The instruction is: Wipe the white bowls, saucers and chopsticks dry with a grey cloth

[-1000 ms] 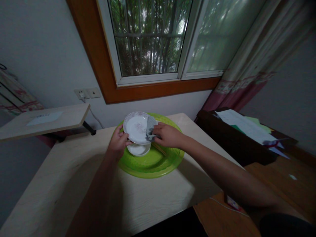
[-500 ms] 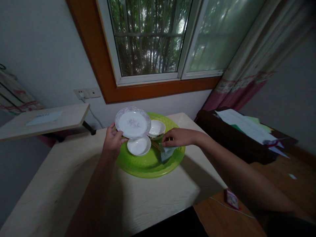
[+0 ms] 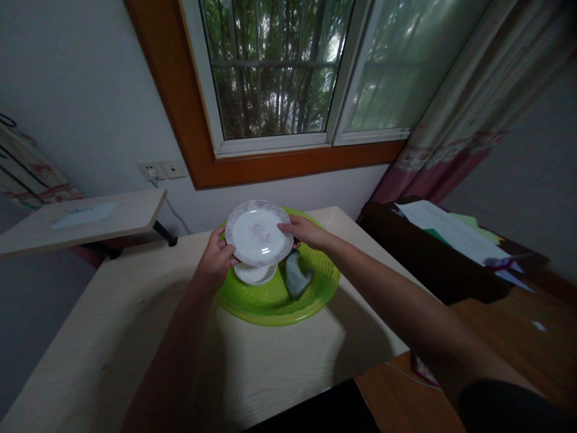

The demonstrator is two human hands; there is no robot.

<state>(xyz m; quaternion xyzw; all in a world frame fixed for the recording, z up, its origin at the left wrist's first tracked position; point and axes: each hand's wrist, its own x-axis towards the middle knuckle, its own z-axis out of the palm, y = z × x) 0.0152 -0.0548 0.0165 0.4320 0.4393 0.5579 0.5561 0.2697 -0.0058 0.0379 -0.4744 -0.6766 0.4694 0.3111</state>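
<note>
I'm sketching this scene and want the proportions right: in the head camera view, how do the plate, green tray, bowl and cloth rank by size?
1. Tray
2. Plate
3. Bowl and cloth: unsure, as the plate hides part of the bowl and their visible areas look alike.

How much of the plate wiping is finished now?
Some wiping looks done: the gray cloth, on the plate earlier, now lies in the green basin. In hand is the plate, gripped by the left hand and right hand. Still left: putting it down. Whether the white bowl needs wiping, I can't tell.
</note>
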